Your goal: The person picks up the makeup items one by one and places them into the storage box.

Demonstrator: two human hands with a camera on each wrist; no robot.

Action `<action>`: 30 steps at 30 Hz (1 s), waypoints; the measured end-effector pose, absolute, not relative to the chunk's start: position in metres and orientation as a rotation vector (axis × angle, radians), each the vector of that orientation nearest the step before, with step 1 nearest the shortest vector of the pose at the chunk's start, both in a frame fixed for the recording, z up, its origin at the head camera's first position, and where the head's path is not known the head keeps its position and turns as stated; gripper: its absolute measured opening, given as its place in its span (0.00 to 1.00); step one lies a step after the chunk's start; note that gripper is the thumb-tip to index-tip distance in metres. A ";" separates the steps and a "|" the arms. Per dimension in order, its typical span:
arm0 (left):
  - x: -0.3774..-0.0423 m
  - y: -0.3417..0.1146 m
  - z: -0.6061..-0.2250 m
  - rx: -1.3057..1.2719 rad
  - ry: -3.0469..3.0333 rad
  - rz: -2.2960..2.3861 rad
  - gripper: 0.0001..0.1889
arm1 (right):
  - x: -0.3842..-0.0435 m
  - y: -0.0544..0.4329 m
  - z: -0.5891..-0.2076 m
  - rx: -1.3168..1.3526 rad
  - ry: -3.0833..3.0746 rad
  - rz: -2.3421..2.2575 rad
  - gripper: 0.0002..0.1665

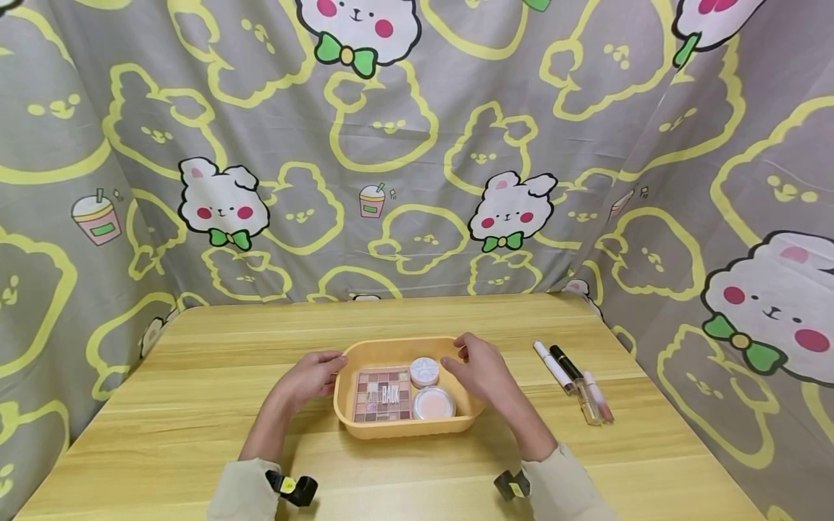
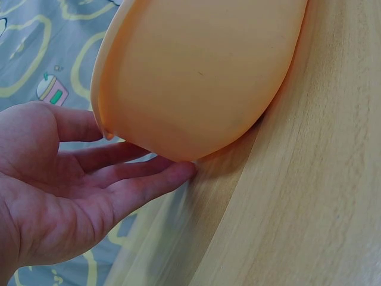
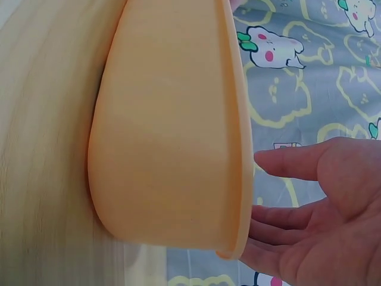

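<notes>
A shallow yellow plastic tray (image 1: pixel 407 430) stands on the table. In it lie an eyeshadow palette (image 1: pixel 382 396) with a clear lid, a round compact (image 1: pixel 434 404) and a small white round jar with a star on its lid (image 1: pixel 425 371). My left hand (image 1: pixel 314 376) grips the tray's left end; in the left wrist view the thumb is at the rim and the fingers reach along the end wall. Over the right end is my right hand (image 1: pixel 478 367), its thumb above the inside and its relaxed fingers right at the rim in the right wrist view.
Right of the tray lie several slim cosmetic tubes, among them a white one (image 1: pixel 554 367), a black-capped one (image 1: pixel 565 362) and a pink one (image 1: pixel 599 398). A patterned curtain (image 1: pixel 417 239) hangs behind the wooden table (image 1: pixel 247 325) and along its sides.
</notes>
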State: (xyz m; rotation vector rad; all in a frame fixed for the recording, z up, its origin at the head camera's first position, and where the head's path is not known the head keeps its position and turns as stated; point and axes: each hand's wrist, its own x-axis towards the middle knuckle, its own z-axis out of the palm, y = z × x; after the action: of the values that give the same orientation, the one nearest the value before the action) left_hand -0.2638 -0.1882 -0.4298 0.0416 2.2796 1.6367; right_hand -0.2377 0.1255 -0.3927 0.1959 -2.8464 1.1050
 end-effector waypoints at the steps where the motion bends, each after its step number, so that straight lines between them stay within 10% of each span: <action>1: -0.264 -0.188 -0.430 0.042 2.280 1.633 0.30 | -0.238 0.126 -0.393 0.194 -2.848 1.104 0.23; 30: -0.266 -0.190 -0.427 0.088 2.224 1.656 0.29 | -0.244 0.150 -0.377 0.011 -2.623 1.196 0.17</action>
State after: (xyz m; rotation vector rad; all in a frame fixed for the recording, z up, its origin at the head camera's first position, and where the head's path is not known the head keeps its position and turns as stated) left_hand -0.2663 -0.1897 -0.4274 0.0878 2.2239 1.6565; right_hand -0.2444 0.1504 -0.3771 0.0111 -2.6230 1.1960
